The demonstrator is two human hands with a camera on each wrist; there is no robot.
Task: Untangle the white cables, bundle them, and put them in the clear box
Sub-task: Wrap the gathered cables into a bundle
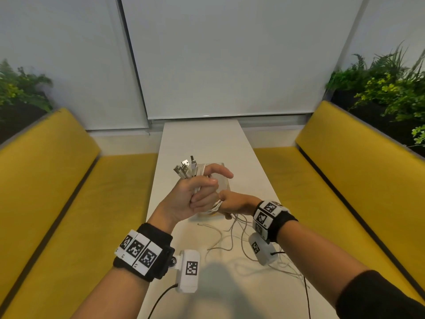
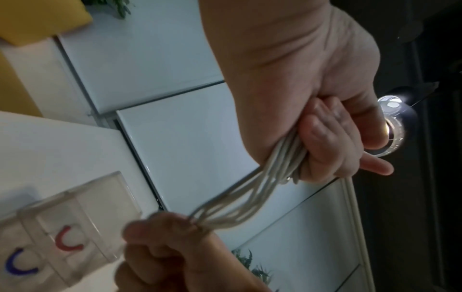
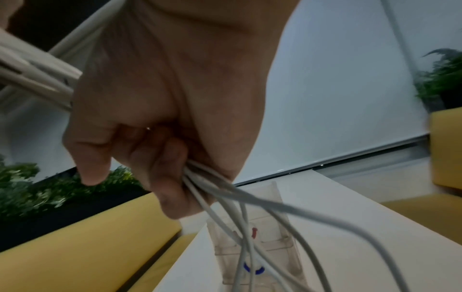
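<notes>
My left hand grips a bunch of white cables above the table, and their USB plugs stick up past the thumb. Just below it, my right hand holds the same strands. In the left wrist view the left hand's fingers curl round the cables, which run tight to the right hand. The right wrist view has the right hand's fingers closed on the cables, whose loose ends hang down. The clear box stands on the table behind both hands, also seen as the box and the box.
Loose cable tails trail over the narrow white table toward me. Red and blue curved pieces lie inside the box. Yellow benches flank the table, with plants behind them and white blinds at the far end.
</notes>
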